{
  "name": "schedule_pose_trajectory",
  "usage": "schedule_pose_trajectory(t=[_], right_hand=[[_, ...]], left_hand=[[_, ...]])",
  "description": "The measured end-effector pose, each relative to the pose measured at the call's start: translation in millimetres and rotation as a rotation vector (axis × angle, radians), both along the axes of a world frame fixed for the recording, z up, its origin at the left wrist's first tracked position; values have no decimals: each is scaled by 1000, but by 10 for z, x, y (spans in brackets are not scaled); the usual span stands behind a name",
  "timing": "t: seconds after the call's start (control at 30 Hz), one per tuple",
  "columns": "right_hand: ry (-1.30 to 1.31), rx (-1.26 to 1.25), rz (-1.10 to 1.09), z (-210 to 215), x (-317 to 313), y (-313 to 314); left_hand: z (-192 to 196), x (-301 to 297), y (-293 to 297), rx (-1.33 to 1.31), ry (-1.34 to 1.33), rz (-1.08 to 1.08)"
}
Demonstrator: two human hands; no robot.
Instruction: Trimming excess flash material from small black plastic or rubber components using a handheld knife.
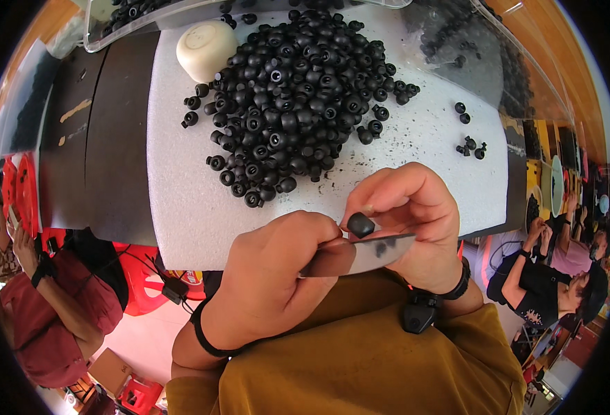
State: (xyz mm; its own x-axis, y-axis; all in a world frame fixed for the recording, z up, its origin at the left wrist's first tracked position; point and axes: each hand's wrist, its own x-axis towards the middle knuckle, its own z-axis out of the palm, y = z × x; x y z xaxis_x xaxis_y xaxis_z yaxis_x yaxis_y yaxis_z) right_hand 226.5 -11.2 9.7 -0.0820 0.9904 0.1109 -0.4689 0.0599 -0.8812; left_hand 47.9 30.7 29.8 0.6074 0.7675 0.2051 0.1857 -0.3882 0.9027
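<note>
Lying near co-workers (66,318), white foam (436,187) tops a dark table (121,138); left hand (267,273) grips knife (391,254), right hand (426,221) black part (361,224).

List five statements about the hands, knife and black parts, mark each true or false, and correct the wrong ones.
1. The right hand holds a small black part. True.
2. The left hand is empty. False: it grips a knife.
3. The heap of black parts lies on a white sheet. True.
4. The rounded white object stands right of the heap. False: it is at the upper left.
5. A few loose parts lie apart, right of the heap. True.
</note>
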Motion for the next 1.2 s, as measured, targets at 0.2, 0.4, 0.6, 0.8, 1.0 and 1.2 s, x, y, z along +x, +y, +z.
schedule_pose_trajectory(t=[0.2,0.4,0.6,0.8,1.0,1.2], right_hand=[[-1,52,66,-23,48,-11],[-36,63,68,-15,39,-36],[-129,131,41,-38,49,-33],[-187,133,41,-11,87,-47],[-183,126,27,13,61,-42],[-214,468,219,68,155,35]], left_hand=[[-12,25,-30,58,90,33],[-19,19,-43,60,104,25],[8,17,-50,71,136,19],[4,36,-41,70,157,28],[-43,67,-66,70,180,37],[1,54,-23,-98,330,28]])
